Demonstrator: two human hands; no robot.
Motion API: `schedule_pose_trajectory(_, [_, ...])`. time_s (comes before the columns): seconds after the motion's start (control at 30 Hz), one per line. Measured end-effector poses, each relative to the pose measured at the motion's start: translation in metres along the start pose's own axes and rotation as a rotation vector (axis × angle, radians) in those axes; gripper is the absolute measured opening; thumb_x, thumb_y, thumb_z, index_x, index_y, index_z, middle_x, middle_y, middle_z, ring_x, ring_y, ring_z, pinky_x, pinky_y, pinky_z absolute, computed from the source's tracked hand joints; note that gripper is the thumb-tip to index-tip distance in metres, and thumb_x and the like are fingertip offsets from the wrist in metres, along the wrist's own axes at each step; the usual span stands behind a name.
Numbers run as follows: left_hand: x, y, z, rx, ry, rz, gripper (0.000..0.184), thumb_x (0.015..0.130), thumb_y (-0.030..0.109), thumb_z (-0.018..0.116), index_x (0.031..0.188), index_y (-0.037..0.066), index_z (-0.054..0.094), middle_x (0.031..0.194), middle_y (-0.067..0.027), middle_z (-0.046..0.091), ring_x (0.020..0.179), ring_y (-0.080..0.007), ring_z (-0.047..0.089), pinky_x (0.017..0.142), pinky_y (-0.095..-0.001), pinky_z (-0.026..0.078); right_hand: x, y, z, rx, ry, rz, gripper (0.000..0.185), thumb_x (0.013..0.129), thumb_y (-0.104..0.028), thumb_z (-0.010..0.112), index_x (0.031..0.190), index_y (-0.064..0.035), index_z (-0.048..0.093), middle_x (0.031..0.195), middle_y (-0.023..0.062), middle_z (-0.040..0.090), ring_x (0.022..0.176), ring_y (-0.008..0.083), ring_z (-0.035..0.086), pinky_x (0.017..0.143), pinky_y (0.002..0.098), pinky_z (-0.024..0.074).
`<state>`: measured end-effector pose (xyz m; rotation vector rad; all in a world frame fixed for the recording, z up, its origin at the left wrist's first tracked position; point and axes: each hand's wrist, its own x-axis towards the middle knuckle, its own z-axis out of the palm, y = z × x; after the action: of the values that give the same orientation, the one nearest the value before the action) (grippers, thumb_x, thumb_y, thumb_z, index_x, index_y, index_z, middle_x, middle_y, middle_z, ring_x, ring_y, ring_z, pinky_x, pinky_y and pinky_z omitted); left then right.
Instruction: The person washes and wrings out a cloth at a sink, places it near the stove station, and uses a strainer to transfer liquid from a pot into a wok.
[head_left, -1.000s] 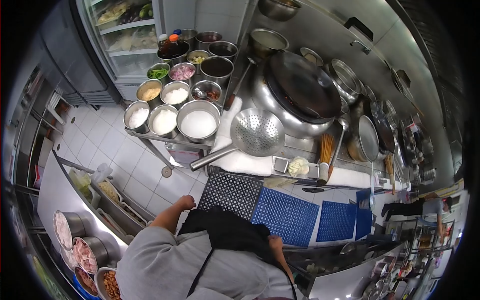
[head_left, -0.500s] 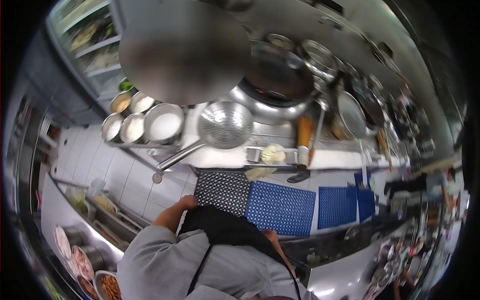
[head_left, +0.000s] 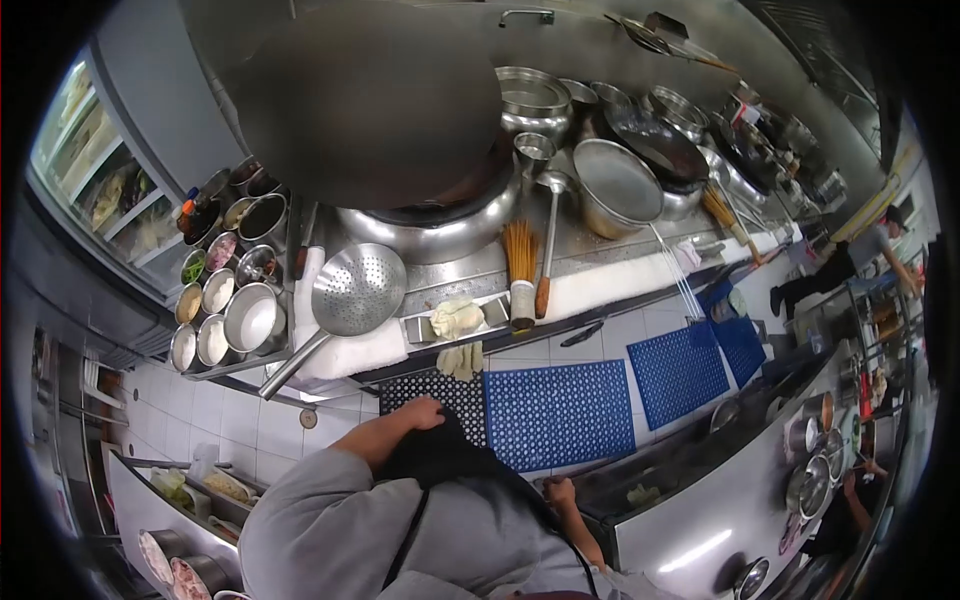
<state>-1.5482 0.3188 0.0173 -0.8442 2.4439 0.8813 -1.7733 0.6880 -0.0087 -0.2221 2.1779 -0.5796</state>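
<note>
My left hand (head_left: 425, 411) is curled closed against the edge of the black apron (head_left: 440, 455); whether cloth is pinched in the fingers is hidden. On the other side of the apron my right hand (head_left: 560, 490) is also curled, near the corner of the steel counter behind me; its grip is not visible. Ahead of my left hand, a perforated strainer (head_left: 360, 288) lies on a white towel (head_left: 345, 345), its handle jutting over the stove's front edge. A crumpled pale cloth (head_left: 457, 318) lies in a small steel tray nearby, and another cloth (head_left: 461, 361) hangs below it.
A bamboo brush (head_left: 521, 270) and a ladle (head_left: 551, 240) lie on the stove, left of a large strainer pot (head_left: 617, 190). Seasoning bowls (head_left: 254, 318) stand at left. Blue mats (head_left: 560, 410) cover the floor. A co-worker (head_left: 860, 255) stands far right. A grey blur hides the upper left.
The view has swung, so the stove and strainer sit lower and further left. My left hand has shifted right along the apron. My right hand appears slightly lower and further right.
</note>
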Motion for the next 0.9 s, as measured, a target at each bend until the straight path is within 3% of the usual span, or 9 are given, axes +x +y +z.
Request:
schedule_pose_trajectory(0.2, [0.006, 0.083, -0.027, 0.246, -0.221, 0.106, 0.064, 0.082, 0.053, 0.056, 0.131, 0.012, 0.053, 0.133, -0.0153, 0.050, 0.120, -0.0414, 0.047, 0.103, -0.0441, 0.037, -0.062, 0.019, 0.016, 0.131, -0.001, 0.033, 0.018, 0.080, -0.018, 0.059, 0.090, -0.0083, 0.072, 0.068, 0.0082, 0.066, 0.055, 0.0179, 0.063, 0.048, 0.0324, 0.0519])
schedule_pose_trajectory(0.23, [0.004, 0.093, -0.034, 0.351, -0.336, 0.088, 0.069, 0.082, 0.056, 0.056, 0.135, 0.013, 0.049, 0.140, -0.0139, 0.044, 0.129, -0.0352, 0.041, 0.106, -0.0401, 0.035, -0.066, 0.031, 0.023, 0.141, 0.007, 0.066, 0.018, 0.080, -0.019, 0.060, 0.089, -0.0085, 0.072, 0.069, 0.0082, 0.066, 0.056, 0.0181, 0.063, 0.047, 0.0325, 0.0520])
schedule_pose_trajectory(0.33, [0.041, 0.063, -0.005, 0.377, -0.579, 0.229, 0.067, 0.083, 0.057, 0.055, 0.134, 0.015, 0.051, 0.138, -0.0134, 0.048, 0.127, -0.0324, 0.044, 0.106, -0.0370, 0.035, -0.070, 0.062, 0.042, 0.179, 0.044, 0.145, 0.018, 0.081, -0.020, 0.060, 0.089, -0.0087, 0.071, 0.070, 0.0082, 0.067, 0.056, 0.0185, 0.064, 0.046, 0.0330, 0.0523])
schedule_pose_trajectory(0.4, [0.065, 0.039, 0.017, 0.317, -0.660, 0.286, 0.059, 0.083, 0.052, 0.056, 0.123, 0.008, 0.060, 0.124, -0.0163, 0.059, 0.114, -0.0314, 0.056, 0.098, -0.0382, 0.042, -0.072, 0.085, 0.053, 0.211, 0.102, 0.184, 0.018, 0.081, -0.020, 0.059, 0.089, -0.0088, 0.071, 0.071, 0.0084, 0.068, 0.057, 0.0188, 0.064, 0.045, 0.0331, 0.0524])
schedule_pose_trajectory(0.47, [0.078, 0.025, 0.023, 0.255, -0.837, 0.295, 0.056, 0.084, 0.049, 0.056, 0.117, 0.005, 0.063, 0.120, -0.0170, 0.061, 0.108, -0.0318, 0.059, 0.094, -0.0389, 0.044, -0.052, 0.125, 0.078, 0.444, 0.079, 0.450, 0.019, 0.081, -0.019, 0.058, 0.090, -0.0082, 0.071, 0.070, 0.0090, 0.067, 0.056, 0.0190, 0.064, 0.045, 0.0335, 0.0520])
schedule_pose_trajectory(0.53, [0.056, 0.026, 0.000, 0.185, -0.782, 0.206, 0.049, 0.086, 0.047, 0.054, 0.110, 0.005, 0.067, 0.112, -0.0144, 0.066, 0.099, -0.0279, 0.063, 0.088, -0.0374, 0.047, -0.070, 0.102, 0.069, 0.405, 0.119, 0.525, 0.020, 0.080, -0.020, 0.056, 0.088, -0.0072, 0.070, 0.067, 0.0089, 0.066, 0.054, 0.0201, 0.064, 0.047, 0.0329, 0.0529])
schedule_pose_trajectory(0.6, [0.038, 0.047, -0.035, 0.231, -0.886, 0.083, 0.049, 0.087, 0.047, 0.054, 0.110, 0.006, 0.067, 0.110, -0.0122, 0.067, 0.098, -0.0255, 0.063, 0.088, -0.0359, 0.047, -0.083, 0.078, 0.066, 0.456, 0.168, 0.510, 0.016, 0.081, -0.020, 0.057, 0.085, -0.0078, 0.067, 0.067, 0.0082, 0.064, 0.050, 0.0199, 0.059, 0.046, 0.0360, 0.0493])
schedule_pose_trajectory(0.77, [0.034, 0.001, -0.045, 0.173, -0.984, 0.135, 0.047, 0.088, 0.044, 0.054, 0.112, 0.005, 0.066, 0.110, -0.0113, 0.066, 0.098, -0.0237, 0.062, 0.088, -0.0343, 0.047, -0.073, 0.034, 0.082, -0.091, 0.163, 0.111, 0.027, 0.074, -0.025, 0.051, 0.069, -0.0028, 0.066, 0.061, 0.0172, 0.063, 0.052, 0.0305, 0.063, 0.056, 0.0407, 0.0521])
schedule_pose_trajectory(0.9, [0.032, -0.028, -0.052, 0.048, -1.054, 0.145, 0.046, 0.089, 0.042, 0.055, 0.114, 0.004, 0.065, 0.110, -0.0106, 0.066, 0.098, -0.0223, 0.062, 0.088, -0.0330, 0.046, -0.048, -0.022, 0.101, 0.059, 0.289, 0.112, 0.024, 0.076, -0.026, 0.058, 0.089, -0.0086, 0.070, 0.088, 0.0173, 0.068, 0.086, 0.0328, 0.065, 0.077, 0.0431, 0.0505])
